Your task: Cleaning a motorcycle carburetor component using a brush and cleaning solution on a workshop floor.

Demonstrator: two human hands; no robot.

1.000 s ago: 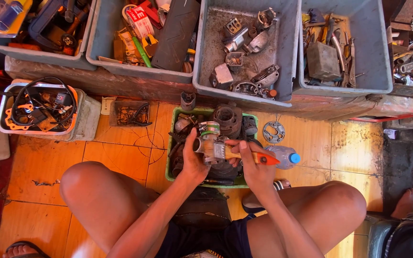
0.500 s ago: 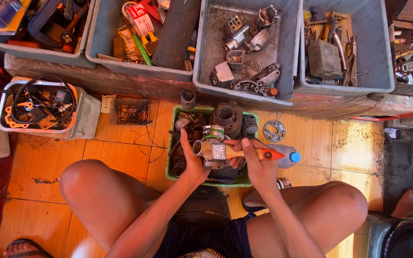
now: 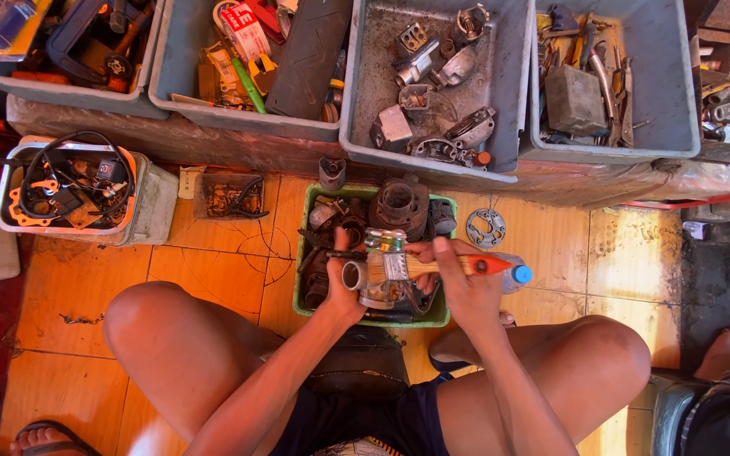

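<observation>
Metal engine part (image 3: 375, 279) gripped in left hand (image 3: 341, 287), kept just above green tray (image 3: 441, 317) so dirt drops among greasy parts. Right hand (image 3: 465, 291) clenched around orange-handled brush (image 3: 433, 267), bristles laid across part. Plastic bottle (image 3: 513, 276) just beside tray.

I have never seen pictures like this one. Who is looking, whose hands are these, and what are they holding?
There is no machine here. A camera on a person's head looks down at their own knees and hands as they sit low over an orange tiled floor. The left hand holds a small metal engine part above a green tray full of dark, greasy parts. The right hand holds a paintbrush with an orange handle, its bristles on the part. Behind stand grey bins with metal pieces and tools. A clear bottle with a blue cap lies beside the tray.
</observation>
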